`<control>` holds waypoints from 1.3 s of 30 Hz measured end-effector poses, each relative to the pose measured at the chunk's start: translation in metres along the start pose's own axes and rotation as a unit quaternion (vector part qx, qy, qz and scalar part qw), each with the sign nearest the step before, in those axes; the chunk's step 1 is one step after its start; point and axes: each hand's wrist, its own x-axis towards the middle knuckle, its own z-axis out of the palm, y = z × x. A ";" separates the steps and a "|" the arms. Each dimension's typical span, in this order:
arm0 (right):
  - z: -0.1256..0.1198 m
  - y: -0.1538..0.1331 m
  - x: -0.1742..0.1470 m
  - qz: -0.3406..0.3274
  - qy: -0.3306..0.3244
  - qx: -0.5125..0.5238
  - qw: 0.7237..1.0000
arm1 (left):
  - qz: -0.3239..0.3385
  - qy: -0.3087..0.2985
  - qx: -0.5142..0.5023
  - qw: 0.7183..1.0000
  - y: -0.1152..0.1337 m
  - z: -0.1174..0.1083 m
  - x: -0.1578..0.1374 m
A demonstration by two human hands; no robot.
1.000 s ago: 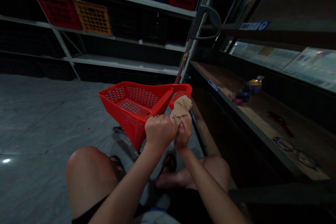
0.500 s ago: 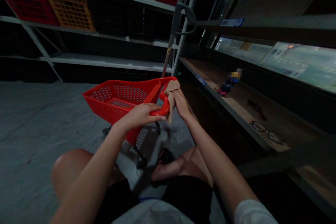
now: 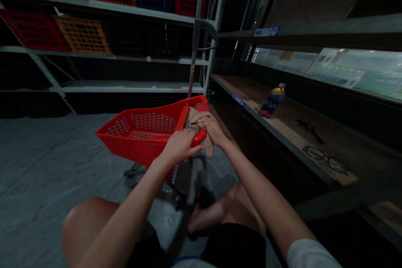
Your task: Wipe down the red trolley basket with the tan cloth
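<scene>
A red plastic shopping cart [image 3: 135,146] with a perforated basket stands on the floor in front of my knees. My left hand [image 3: 182,142] is closed around the near end of its red handle [image 3: 200,138]. Against the same handle, farther along, my right hand [image 3: 214,129] presses a tan cloth [image 3: 199,116], its fingers bent over it. One end of the cloth hangs below the handle. The part of the handle beneath the cloth and my fingers is hidden.
On the wooden shelf [image 3: 238,86] at right lie a bottle [image 3: 273,99], a dark red object [image 3: 309,130] and eyeglasses [image 3: 326,159]. Behind the cart, a rack holds coloured crates [image 3: 83,33]. A long grey-handled tool [image 3: 192,67] leans against the rack post.
The view has tilted up a little. My left hand has turned more over the handle. My right hand and the cloth have shifted on the handle, and the cloth's folds lie differently.
</scene>
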 end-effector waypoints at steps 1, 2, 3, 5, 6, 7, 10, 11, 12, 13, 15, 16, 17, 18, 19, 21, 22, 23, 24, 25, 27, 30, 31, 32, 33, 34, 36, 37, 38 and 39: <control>-0.004 0.007 0.004 0.013 -0.010 0.002 1.000 | 0.019 -0.012 -0.004 1.000 -0.002 -0.002 0.003; -0.007 0.012 0.005 0.024 -0.019 0.004 1.000 | 0.038 -0.022 -0.010 0.999 -0.007 -0.004 0.005; -0.008 0.015 0.005 0.031 -0.022 0.007 0.999 | 0.057 -0.030 -0.018 0.998 -0.013 -0.006 0.006; -0.007 0.016 -0.001 0.036 -0.012 0.014 0.999 | 0.089 -0.033 -0.033 0.995 -0.030 -0.006 0.002; -0.005 0.015 -0.004 0.039 0.003 0.019 0.999 | 0.093 -0.030 -0.040 0.994 -0.040 -0.004 -0.001; -0.003 0.013 -0.008 0.045 0.023 0.023 0.998 | 0.088 -0.023 -0.049 0.995 -0.050 -0.001 -0.006; 0.004 -0.001 -0.021 0.066 0.096 0.029 0.993 | 0.011 0.003 -0.091 0.996 -0.073 0.012 -0.023; 0.007 -0.009 -0.026 0.074 0.118 0.025 0.990 | -0.018 0.006 -0.101 0.995 -0.077 0.016 -0.028; 0.012 -0.020 -0.031 0.080 0.136 0.016 0.987 | -0.042 0.006 -0.106 0.993 -0.079 0.020 -0.032; 0.018 -0.032 -0.037 0.082 0.145 0.000 0.986 | -0.059 0.003 -0.105 0.993 -0.080 0.023 -0.034; 0.034 -0.057 -0.047 0.069 0.136 -0.050 0.987 | -0.077 -0.003 -0.094 0.993 -0.077 0.028 -0.036; 0.044 -0.069 -0.051 0.055 0.120 -0.081 0.988 | -0.084 -0.005 -0.091 0.992 -0.075 0.029 -0.034; 0.055 -0.079 -0.053 0.037 0.100 -0.112 0.988 | -0.094 -0.007 -0.090 0.992 -0.071 0.030 -0.032; 0.064 -0.087 -0.054 0.022 0.080 -0.141 0.987 | -0.104 -0.011 -0.091 0.990 -0.068 0.032 -0.030; 0.072 -0.092 -0.053 0.015 0.062 -0.168 0.984 | -0.115 -0.015 -0.093 0.989 -0.064 0.033 -0.027; 0.075 -0.093 -0.049 0.020 0.034 -0.220 0.975 | -0.118 -0.017 -0.104 0.987 -0.058 0.034 -0.022; 0.070 -0.090 -0.046 0.027 0.023 -0.246 0.969 | -0.104 -0.015 -0.112 0.988 -0.056 0.035 -0.022; 0.060 -0.084 -0.044 0.031 0.015 -0.272 0.962 | -0.080 -0.013 -0.121 0.989 -0.057 0.035 -0.023; 0.047 -0.078 -0.043 0.029 0.009 -0.294 0.955 | -0.053 -0.012 -0.127 0.990 -0.060 0.035 -0.025; 0.031 -0.070 -0.042 0.021 0.008 -0.311 0.950 | -0.032 -0.014 -0.124 0.992 -0.065 0.035 -0.030; -0.002 -0.053 -0.043 -0.007 0.009 -0.331 0.944 | -0.031 -0.035 -0.084 0.995 -0.081 0.037 -0.042; -0.029 -0.033 -0.042 -0.032 0.021 -0.373 0.927 | -0.097 -0.072 0.025 0.992 -0.107 0.049 -0.064; -0.027 -0.029 -0.042 -0.030 0.032 -0.394 0.918 | -0.111 -0.072 0.055 0.990 -0.113 0.055 -0.070; -0.020 -0.027 -0.041 -0.024 0.044 -0.416 0.908 | -0.120 -0.066 0.080 0.987 -0.117 0.060 -0.074; -0.008 -0.028 -0.041 -0.016 0.057 -0.434 0.899 | -0.123 -0.055 0.099 0.986 -0.119 0.065 -0.076; 0.008 -0.030 -0.041 -0.011 0.065 -0.444 0.894 | -0.125 -0.043 0.112 0.985 -0.119 0.069 -0.077; 0.044 -0.037 -0.043 -0.011 0.063 -0.442 0.895 | -0.121 -0.026 0.124 0.985 -0.117 0.074 -0.078; 0.061 -0.041 -0.044 -0.018 0.056 -0.436 0.898 | -0.119 -0.022 0.126 0.985 -0.116 0.074 -0.077; 0.075 -0.044 -0.045 -0.029 0.049 -0.431 0.901 | -0.116 -0.020 0.126 0.985 -0.116 0.074 -0.077; 0.085 -0.046 -0.046 -0.048 0.042 -0.430 0.901 | -0.110 -0.020 0.123 0.986 -0.117 0.073 -0.077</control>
